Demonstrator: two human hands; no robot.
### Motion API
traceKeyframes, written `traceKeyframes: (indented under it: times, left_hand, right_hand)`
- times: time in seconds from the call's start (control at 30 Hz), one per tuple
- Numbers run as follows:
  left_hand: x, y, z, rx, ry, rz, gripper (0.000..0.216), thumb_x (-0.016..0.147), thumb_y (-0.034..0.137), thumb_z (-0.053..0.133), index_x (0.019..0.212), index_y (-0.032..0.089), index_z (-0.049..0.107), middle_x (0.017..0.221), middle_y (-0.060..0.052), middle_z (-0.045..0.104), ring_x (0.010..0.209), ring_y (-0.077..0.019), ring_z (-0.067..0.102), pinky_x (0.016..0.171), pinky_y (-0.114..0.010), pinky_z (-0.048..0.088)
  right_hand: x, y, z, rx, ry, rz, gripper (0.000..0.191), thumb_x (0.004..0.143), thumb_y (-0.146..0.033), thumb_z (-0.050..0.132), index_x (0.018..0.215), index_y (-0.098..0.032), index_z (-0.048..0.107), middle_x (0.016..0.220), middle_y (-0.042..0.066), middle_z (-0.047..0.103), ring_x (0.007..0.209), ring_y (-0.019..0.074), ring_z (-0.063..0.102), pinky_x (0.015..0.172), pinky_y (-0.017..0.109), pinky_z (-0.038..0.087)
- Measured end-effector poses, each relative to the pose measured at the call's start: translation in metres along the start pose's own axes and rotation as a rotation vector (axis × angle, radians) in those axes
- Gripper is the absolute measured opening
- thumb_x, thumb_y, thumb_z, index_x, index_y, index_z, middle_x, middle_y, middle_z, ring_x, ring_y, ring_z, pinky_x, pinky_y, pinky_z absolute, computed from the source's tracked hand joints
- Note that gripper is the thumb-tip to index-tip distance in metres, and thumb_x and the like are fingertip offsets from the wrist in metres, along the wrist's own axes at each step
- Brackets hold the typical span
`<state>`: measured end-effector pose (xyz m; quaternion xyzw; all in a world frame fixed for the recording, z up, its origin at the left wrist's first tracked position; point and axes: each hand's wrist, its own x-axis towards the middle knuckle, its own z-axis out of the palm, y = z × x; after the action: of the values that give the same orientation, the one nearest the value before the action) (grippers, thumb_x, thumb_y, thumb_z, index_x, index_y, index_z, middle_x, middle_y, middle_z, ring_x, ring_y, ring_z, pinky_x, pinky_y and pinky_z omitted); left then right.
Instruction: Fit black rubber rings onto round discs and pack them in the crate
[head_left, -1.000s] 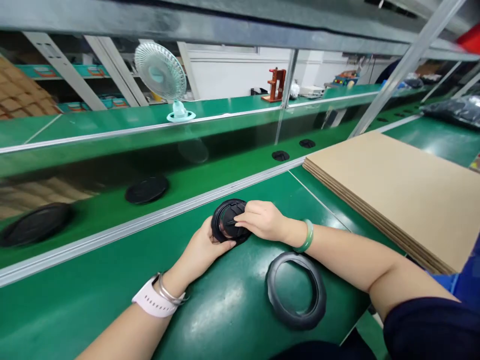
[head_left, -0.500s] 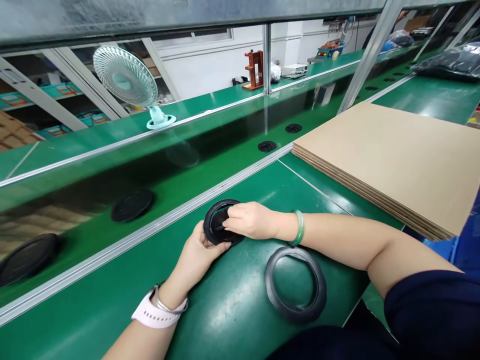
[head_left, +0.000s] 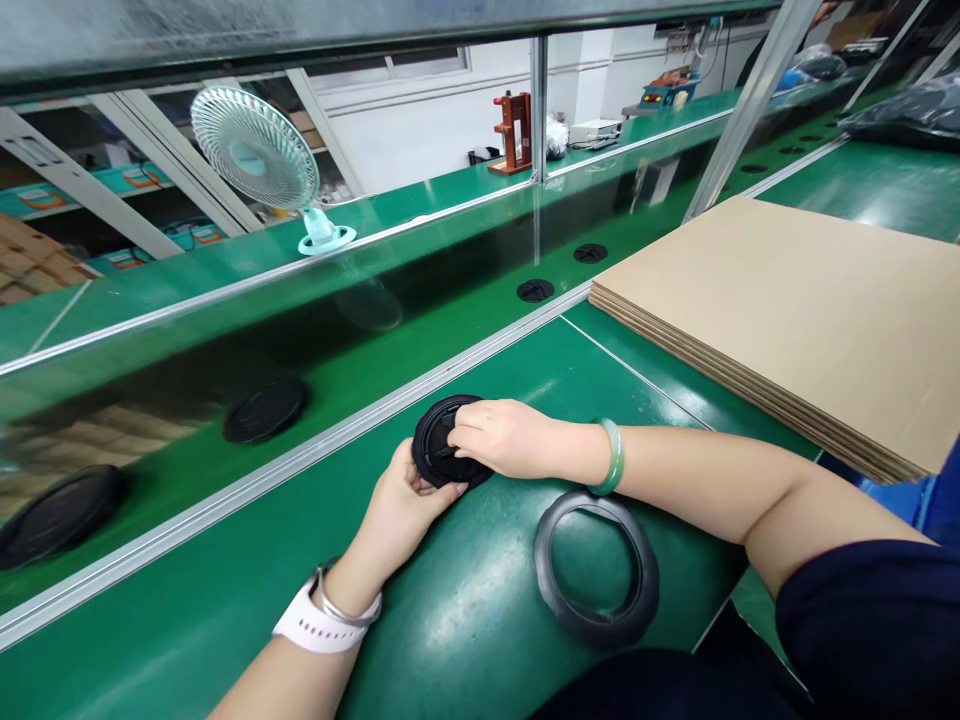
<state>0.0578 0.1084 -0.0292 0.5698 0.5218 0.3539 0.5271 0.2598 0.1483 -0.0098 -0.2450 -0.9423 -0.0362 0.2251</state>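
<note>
My left hand (head_left: 409,500) is closed around the near-left rim of a black ring (head_left: 424,440), tilted just above the green tabletop. Inside that ring sits a thin black disc (head_left: 442,458). The bent fingers of my right hand (head_left: 499,437) are bunched at the disc, and their tips are partly hidden against it. A second black ring (head_left: 550,575), with nothing inside it, lies flat on the table below my right wrist.
Beyond a metal rail (head_left: 360,418) runs a green belt carrying several black round pieces, one a large disc (head_left: 266,410). Stacked brown cardboard sheets (head_left: 795,310) lie to the right. A pale green fan (head_left: 259,150) stands behind. A metal post (head_left: 750,110) slants at the back right.
The green gap that showed inside the held ring is now covered by the black disc. Both hands keep nearly the same place, and the view has shifted slightly.
</note>
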Motion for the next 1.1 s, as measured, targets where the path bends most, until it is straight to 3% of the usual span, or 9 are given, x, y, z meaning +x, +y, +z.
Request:
traceKeyframes:
  times: [0.17, 0.33, 0.4, 0.5, 0.6, 0.7, 0.83, 0.97, 1.1]
  left_hand:
    - [0.000, 0.000, 0.002, 0.002, 0.017, -0.006, 0.067, 0.062, 0.030, 0.086, 0.117, 0.021, 0.049, 0.104, -0.004, 0.070, 0.096, -0.0234, 0.070, 0.088, -0.040, 0.058]
    - [0.001, -0.001, 0.002, 0.003, 0.015, -0.019, 0.062, 0.062, 0.029, 0.086, 0.111, 0.020, 0.049, 0.097, -0.003, 0.071, 0.090, -0.0231, 0.072, 0.084, -0.040, 0.059]
    - [0.001, -0.001, 0.002, -0.022, 0.027, -0.012, 0.062, 0.061, 0.029, 0.086, 0.110, 0.021, 0.049, 0.098, -0.003, 0.072, 0.091, -0.0231, 0.072, 0.085, -0.039, 0.059]
    - [0.003, 0.000, 0.001, -0.089, 0.063, 0.014, 0.065, 0.060, 0.029, 0.087, 0.112, 0.021, 0.049, 0.106, -0.004, 0.072, 0.101, -0.0247, 0.070, 0.091, -0.040, 0.057]
    - [0.004, -0.001, 0.000, -0.114, 0.075, 0.041, 0.069, 0.060, 0.029, 0.088, 0.115, 0.022, 0.047, 0.119, -0.007, 0.068, 0.112, -0.0269, 0.066, 0.098, -0.043, 0.054]
    - [0.004, -0.005, 0.000, -0.079, 0.010, 0.031, 0.078, 0.061, 0.030, 0.087, 0.124, 0.024, 0.041, 0.130, -0.011, 0.062, 0.119, -0.0302, 0.062, 0.099, -0.048, 0.053]
    - [-0.001, -0.008, -0.003, 0.045, -0.017, 0.089, 0.098, 0.060, 0.032, 0.089, 0.139, 0.027, 0.031, 0.144, -0.014, 0.050, 0.131, -0.0340, 0.052, 0.106, -0.051, 0.046]
    - [-0.005, -0.003, -0.002, 0.054, -0.033, 0.115, 0.076, 0.074, 0.039, 0.079, 0.136, 0.026, 0.036, 0.139, -0.011, 0.054, 0.130, -0.0309, 0.052, 0.106, -0.048, 0.045]
    - [-0.004, 0.001, 0.002, 0.132, 0.066, 0.127, 0.055, 0.084, 0.044, 0.067, 0.130, 0.024, 0.044, 0.129, -0.008, 0.060, 0.123, -0.0290, 0.057, 0.104, -0.046, 0.045]
  right_hand:
    - [0.003, -0.008, -0.004, 0.012, -0.048, 0.084, 0.023, 0.097, -0.014, 0.053, 0.119, -0.008, 0.057, 0.103, 0.014, 0.062, 0.096, 0.0235, 0.058, 0.085, 0.037, 0.049]
    - [0.006, -0.012, 0.000, -0.068, -0.117, 0.155, 0.020, 0.094, -0.012, 0.057, 0.113, -0.006, 0.061, 0.101, 0.015, 0.060, 0.090, 0.0244, 0.059, 0.079, 0.037, 0.050]
    - [0.004, -0.010, -0.001, -0.031, -0.046, 0.120, 0.018, 0.096, -0.013, 0.055, 0.111, -0.008, 0.063, 0.097, 0.013, 0.060, 0.089, 0.0233, 0.057, 0.078, 0.036, 0.049]
    - [0.001, -0.003, -0.003, 0.128, 0.214, 0.137, 0.025, 0.099, -0.022, 0.052, 0.122, -0.014, 0.059, 0.105, 0.012, 0.059, 0.100, 0.0237, 0.054, 0.087, 0.039, 0.048]
    - [-0.001, 0.007, 0.003, 0.382, 0.399, 0.438, 0.037, 0.096, -0.026, 0.058, 0.132, -0.015, 0.052, 0.117, 0.013, 0.056, 0.109, 0.0247, 0.051, 0.094, 0.043, 0.045]
    - [0.000, 0.013, 0.015, 0.735, 0.304, 0.723, 0.021, 0.091, -0.024, 0.064, 0.110, -0.016, 0.061, 0.102, 0.007, 0.059, 0.097, 0.0213, 0.056, 0.088, 0.038, 0.046]
    - [0.002, 0.010, 0.023, 0.986, 0.294, 0.810, 0.022, 0.080, -0.028, 0.074, 0.086, -0.017, 0.055, 0.086, -0.001, 0.057, 0.080, 0.0168, 0.054, 0.074, 0.030, 0.044]
    - [0.004, 0.004, 0.019, 0.985, 0.330, 0.835, 0.027, 0.074, -0.024, 0.074, 0.078, -0.019, 0.049, 0.075, -0.005, 0.051, 0.070, 0.0142, 0.047, 0.066, 0.026, 0.039]
    - [0.005, 0.008, 0.020, 1.055, 0.327, 0.832, 0.026, 0.074, -0.025, 0.075, 0.078, -0.019, 0.050, 0.075, -0.004, 0.054, 0.072, 0.0147, 0.051, 0.068, 0.027, 0.042]
